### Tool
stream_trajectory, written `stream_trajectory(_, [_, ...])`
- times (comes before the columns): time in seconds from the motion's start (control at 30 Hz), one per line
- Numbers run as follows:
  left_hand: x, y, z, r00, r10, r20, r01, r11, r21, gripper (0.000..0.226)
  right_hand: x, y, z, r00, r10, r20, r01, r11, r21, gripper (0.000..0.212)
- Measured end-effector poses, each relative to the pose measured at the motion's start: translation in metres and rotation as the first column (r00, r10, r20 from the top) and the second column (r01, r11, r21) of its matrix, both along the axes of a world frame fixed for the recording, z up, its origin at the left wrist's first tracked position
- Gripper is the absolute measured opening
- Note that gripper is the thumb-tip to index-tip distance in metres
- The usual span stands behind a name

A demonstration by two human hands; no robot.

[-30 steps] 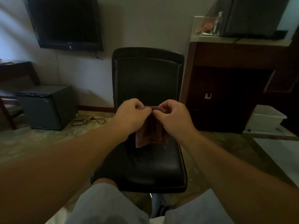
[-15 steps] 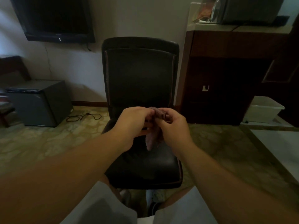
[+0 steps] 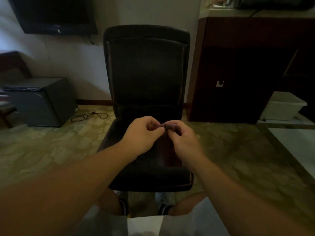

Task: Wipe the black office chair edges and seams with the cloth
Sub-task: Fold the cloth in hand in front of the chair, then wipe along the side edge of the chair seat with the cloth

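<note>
The black office chair [image 3: 146, 72] faces me, its tall backrest against the wall and its seat just below my hands. A small reddish-brown cloth [image 3: 167, 150] hangs down over the seat. My left hand [image 3: 143, 133] pinches its top edge from the left. My right hand [image 3: 182, 140] pinches the same edge from the right, fingers curled around the bunched fabric. Both hands meet above the middle of the seat. The cloth's lower part is dark and hard to make out against the chair.
A dark wooden cabinet [image 3: 238, 68] stands right of the chair, a white plastic bin [image 3: 283, 106] beside it. A small black fridge [image 3: 40, 101] and a loose cable [image 3: 88, 115] lie at the left. A TV [image 3: 52, 14] hangs on the wall. My knees are under the seat's front edge.
My hands have dropped lower over the seat while still holding the cloth together. The cloth hangs longer now than half a second ago, when it was bunched.
</note>
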State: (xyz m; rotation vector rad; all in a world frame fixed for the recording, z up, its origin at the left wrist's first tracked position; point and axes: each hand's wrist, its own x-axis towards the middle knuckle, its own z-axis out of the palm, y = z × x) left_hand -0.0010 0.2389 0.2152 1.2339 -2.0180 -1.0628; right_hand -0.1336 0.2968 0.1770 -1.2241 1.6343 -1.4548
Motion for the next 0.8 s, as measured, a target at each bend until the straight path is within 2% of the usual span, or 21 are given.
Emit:
stream_trajectory(0.17, [-0.012,-0.011,-0.029,0.999,-0.014,-0.036,0.017,0.997,0.074,0.01,-0.014,-0.008,-0.032,0.998,-0.009,-0.056,0.011,0.999,0.033,0.02])
stream_trajectory(0.27, [-0.019,-0.023,-0.061,0.999,-0.034,-0.015,0.036,0.994,0.101,0.017,-0.027,-0.016,-0.06,0.996,-0.08,0.023,0.078,0.994,0.082,0.021])
stream_trajectory(0.33, [-0.021,-0.033,-0.086,0.993,-0.066,0.095,0.059,0.995,0.077,0.024,-0.037,-0.021,-0.082,0.975,-0.171,0.14,0.152,0.979,0.135,0.026])
stream_trajectory(0.4, [-0.02,-0.042,-0.113,0.951,-0.146,0.272,0.128,0.988,0.082,0.033,-0.046,-0.025,-0.103,0.935,-0.289,0.208,0.238,0.942,0.238,0.029])
stream_trajectory(0.47, [-0.019,-0.052,-0.141,0.835,-0.25,0.491,0.235,0.968,0.092,0.043,-0.056,-0.032,-0.127,0.906,-0.374,0.198,0.301,0.898,0.321,0.026])
stream_trajectory(0.57, [-0.025,-0.066,-0.177,0.573,-0.346,0.743,0.374,0.917,0.138,0.053,-0.07,-0.042,-0.159,0.925,-0.38,0.009,0.345,0.848,0.403,0.018])
stream_trajectory(0.63, [-0.032,-0.075,-0.195,0.432,-0.41,0.803,0.415,0.881,0.226,0.056,-0.083,-0.048,-0.172,0.911,-0.406,-0.071,0.393,0.804,0.446,0.015])
stream_trajectory(0.7, [-0.042,-0.081,-0.21,0.327,-0.45,0.831,0.432,0.853,0.292,0.059,-0.099,-0.055,-0.181,0.889,-0.45,-0.086,0.432,0.761,0.485,0.018])
stream_trajectory(0.8, [-0.06,-0.087,-0.225,0.198,-0.406,0.892,0.479,0.834,0.274,0.057,-0.122,-0.064,-0.195,0.847,-0.526,-0.076,0.485,0.706,0.516,0.023])
